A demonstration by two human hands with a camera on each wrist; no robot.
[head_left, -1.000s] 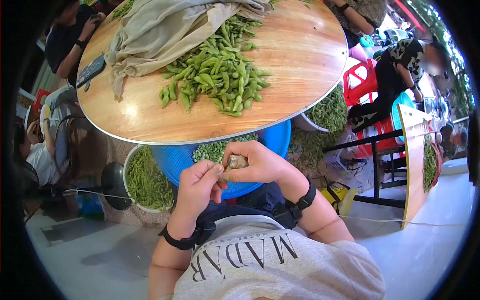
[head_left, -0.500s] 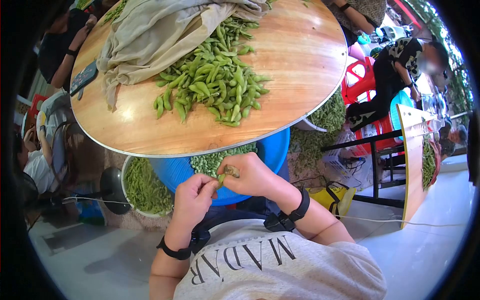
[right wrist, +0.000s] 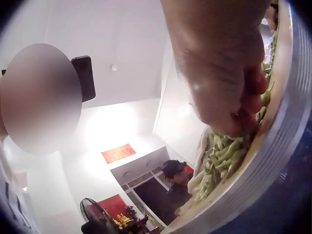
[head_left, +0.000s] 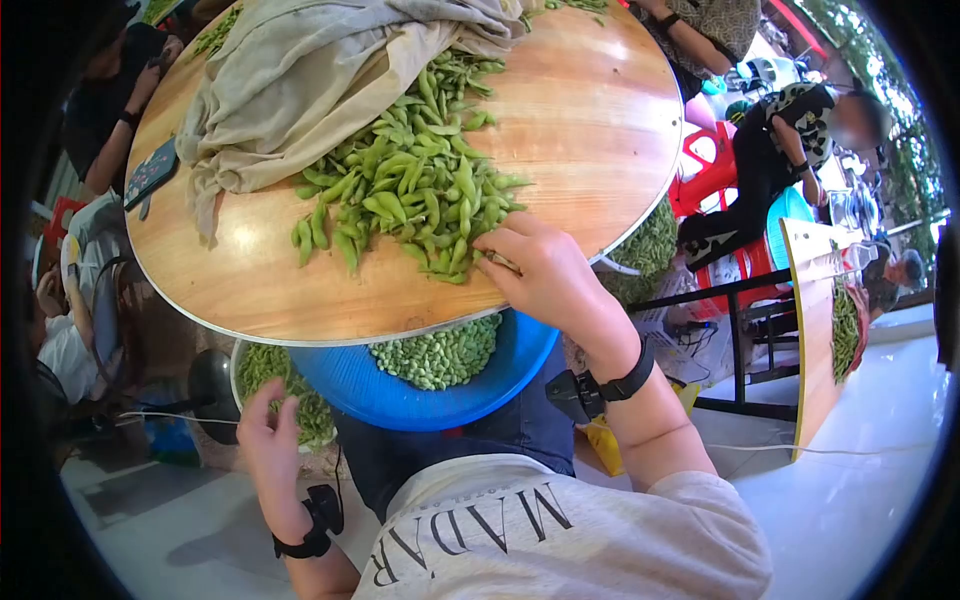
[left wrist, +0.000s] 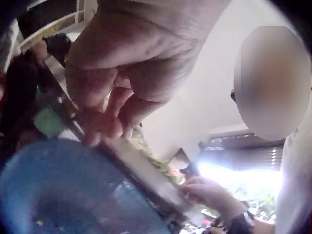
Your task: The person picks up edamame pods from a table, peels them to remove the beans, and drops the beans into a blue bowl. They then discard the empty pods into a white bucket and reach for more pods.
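Reaching from your seat, your left hand (head_left: 265, 425) hangs low at about 8 o'clock, fingers loosely curled and holding nothing, over the white bowl (head_left: 238, 362) of green pods beside your knee. Just ahead of your lap sits the blue basin (head_left: 375, 385), tucked under the tabletop's edge with a mound of shelled beans (head_left: 438, 355) in it. Beyond that, at about 1 o'clock, your right hand (head_left: 545, 270) lies on the round wooden tabletop (head_left: 590, 120) with its fingers bent down onto the near edge of the heap of edamame pods (head_left: 410, 185); whether they have closed on a pod you cannot tell, since the fingertips are buried among the pods in the wrist view as well. To do this pick well, it looks wise to take one pod from the loose fringe of the heap rather than dig into the middle, so the pile does not slide toward the rim, and to pinch it by an end so the left hand can meet it over the basin. Farther across, a grey cloth (head_left: 300, 70) covers the back of the heap, and other people sit around the far side at 11 and 2 o'clock.
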